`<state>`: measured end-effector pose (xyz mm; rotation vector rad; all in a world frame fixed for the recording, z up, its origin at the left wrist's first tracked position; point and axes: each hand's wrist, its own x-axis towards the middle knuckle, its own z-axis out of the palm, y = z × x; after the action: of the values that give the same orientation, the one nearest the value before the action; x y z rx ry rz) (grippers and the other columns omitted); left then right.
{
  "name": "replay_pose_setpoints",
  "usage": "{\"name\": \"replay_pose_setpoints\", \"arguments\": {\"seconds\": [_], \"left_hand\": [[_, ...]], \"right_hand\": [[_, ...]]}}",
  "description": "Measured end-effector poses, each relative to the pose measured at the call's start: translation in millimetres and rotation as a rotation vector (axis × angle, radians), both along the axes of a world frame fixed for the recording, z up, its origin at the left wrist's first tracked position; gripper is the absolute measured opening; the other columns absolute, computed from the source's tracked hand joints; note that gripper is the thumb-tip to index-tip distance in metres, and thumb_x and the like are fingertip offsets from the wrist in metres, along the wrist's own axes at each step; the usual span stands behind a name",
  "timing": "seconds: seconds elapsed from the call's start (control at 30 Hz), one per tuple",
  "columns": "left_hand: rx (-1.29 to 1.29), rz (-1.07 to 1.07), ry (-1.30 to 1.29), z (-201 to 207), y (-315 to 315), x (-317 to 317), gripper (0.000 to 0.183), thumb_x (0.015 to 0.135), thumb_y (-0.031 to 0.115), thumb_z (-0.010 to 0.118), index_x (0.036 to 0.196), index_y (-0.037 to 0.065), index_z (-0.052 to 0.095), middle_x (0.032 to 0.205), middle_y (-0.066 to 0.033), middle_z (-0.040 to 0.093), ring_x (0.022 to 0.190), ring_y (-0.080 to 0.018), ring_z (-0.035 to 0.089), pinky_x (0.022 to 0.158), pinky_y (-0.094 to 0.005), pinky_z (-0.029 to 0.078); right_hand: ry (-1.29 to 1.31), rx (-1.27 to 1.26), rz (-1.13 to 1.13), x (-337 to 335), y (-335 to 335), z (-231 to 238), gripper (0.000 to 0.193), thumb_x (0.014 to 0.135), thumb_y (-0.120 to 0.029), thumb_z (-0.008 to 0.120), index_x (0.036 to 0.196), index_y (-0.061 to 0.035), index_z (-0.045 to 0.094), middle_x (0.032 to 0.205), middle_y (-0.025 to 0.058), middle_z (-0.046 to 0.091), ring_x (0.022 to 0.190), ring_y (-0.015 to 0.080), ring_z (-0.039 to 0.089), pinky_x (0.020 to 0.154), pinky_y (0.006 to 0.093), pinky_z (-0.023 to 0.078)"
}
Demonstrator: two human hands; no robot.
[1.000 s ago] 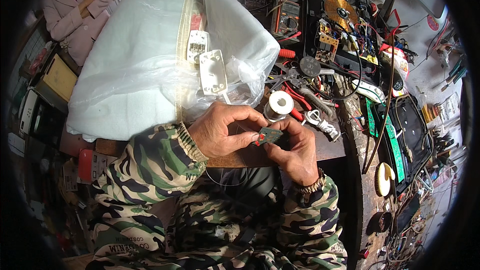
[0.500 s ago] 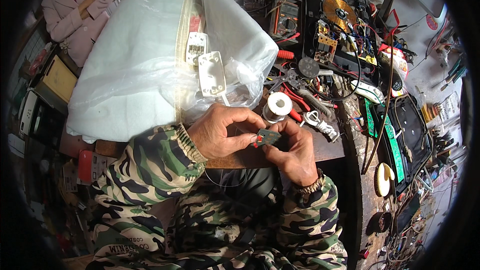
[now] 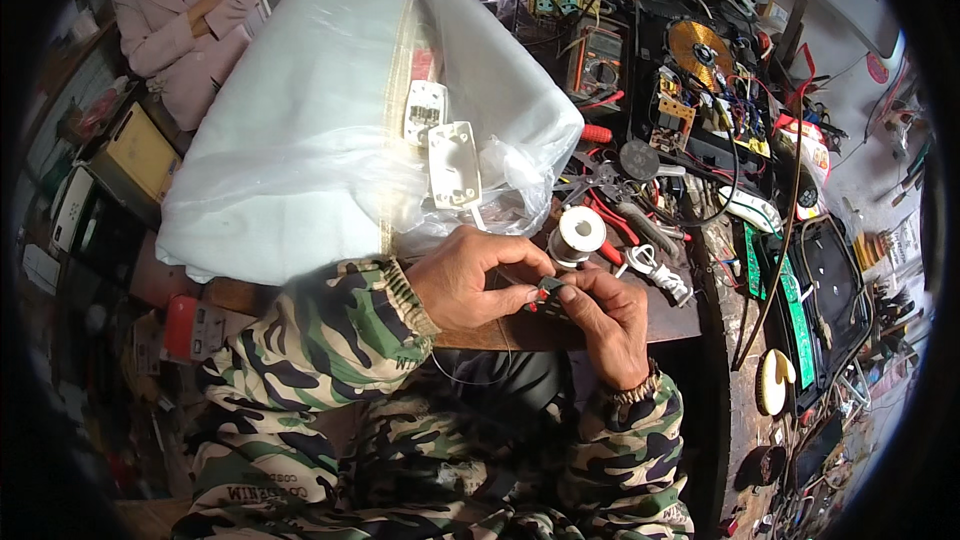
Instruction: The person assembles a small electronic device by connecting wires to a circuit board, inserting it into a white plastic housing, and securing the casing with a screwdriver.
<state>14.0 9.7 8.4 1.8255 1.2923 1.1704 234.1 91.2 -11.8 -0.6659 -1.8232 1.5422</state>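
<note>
A small green circuit board (image 3: 552, 290) with a red part at its left end is pinched between my two hands near the bench's front edge. My left hand (image 3: 468, 278) holds it by the red part with thumb and fingertips. On its other side, my right hand (image 3: 612, 315) grips it, the thumb covering much of it. Just beyond my fingers stands a white spool (image 3: 580, 233) of thin wire. A thin wire loop (image 3: 470, 381) hangs below my left hand. Farther back, an open white plastic shell (image 3: 455, 168) and its matching half (image 3: 426, 112) lie on a plastic-wrapped bundle.
The large pale wrapped bundle (image 3: 290, 140) fills the bench's left. Pliers (image 3: 597, 172), a bundled white cord (image 3: 660, 275), a multimeter (image 3: 597, 60) and a copper coil (image 3: 698, 50) crowd the right. A brush (image 3: 773, 382) lies at the right edge. A person (image 3: 185, 20) stands at the far left.
The board has tilted in my fingers and shows less of its face. My right thumb has moved up over it. The whole view has shifted, so the bench appears farther right.
</note>
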Motion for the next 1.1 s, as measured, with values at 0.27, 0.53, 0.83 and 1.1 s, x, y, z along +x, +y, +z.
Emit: {"name": "replay_pose_setpoints", "arguments": {"seconds": [0.27, 0.53, 0.83, 1.1], "left_hand": [[0.047, 0.005, 0.015, -0.2, 1.0, 4.0, 0.027, 0.087, 0.004, 0.075, 0.114, -0.001, 0.072, 0.102, -0.0146, 0.079, 0.097, -0.0220, 0.078, 0.085, -0.0345, 0.060], [-0.002, -0.006, 0.016, 1.7, 0.2, 0.9, 0.025, 0.089, 0.003, 0.077, 0.114, -0.001, 0.072, 0.104, -0.0110, 0.079, 0.096, -0.0154, 0.075, 0.086, -0.0305, 0.058], [0.037, -0.010, 0.037, 1.6, -1.0, 0.1, 0.026, 0.088, 0.002, 0.077, 0.113, -0.002, 0.073, 0.106, -0.0122, 0.079, 0.098, -0.0182, 0.076, 0.087, -0.0322, 0.059], [0.043, -0.016, 0.058, 3.3, -2.0, -0.3, 0.027, 0.087, 0.002, 0.078, 0.113, -0.002, 0.073, 0.105, -0.0134, 0.079, 0.097, -0.0199, 0.077, 0.087, -0.0322, 0.059]], "right_hand": [[0.004, 0.082, 0.001, 0.6, 2.1, -3.7, 0.013, 0.094, -0.013, 0.074, 0.094, -0.0012, 0.078, 0.082, 0.0011, 0.073, 0.081, 0.0114, 0.061, 0.113, 0.0435, 0.037], [0.024, 0.075, -0.011, -0.4, 3.4, -3.9, 0.009, 0.091, -0.009, 0.074, 0.093, -0.0015, 0.078, 0.082, 0.0015, 0.075, 0.080, 0.0111, 0.065, 0.122, 0.0476, 0.031], [-0.004, 0.054, -0.037, -2.6, 0.2, -2.3, 0.011, 0.091, -0.011, 0.072, 0.092, -0.0025, 0.078, 0.077, -0.0003, 0.074, 0.077, 0.0101, 0.065, 0.121, 0.0486, 0.032], [-0.025, 0.115, -0.030, -1.5, 1.6, -5.0, 0.012, 0.091, -0.012, 0.072, 0.092, -0.0018, 0.078, 0.083, 0.0014, 0.076, 0.083, 0.0114, 0.067, 0.120, 0.0491, 0.033]]}}
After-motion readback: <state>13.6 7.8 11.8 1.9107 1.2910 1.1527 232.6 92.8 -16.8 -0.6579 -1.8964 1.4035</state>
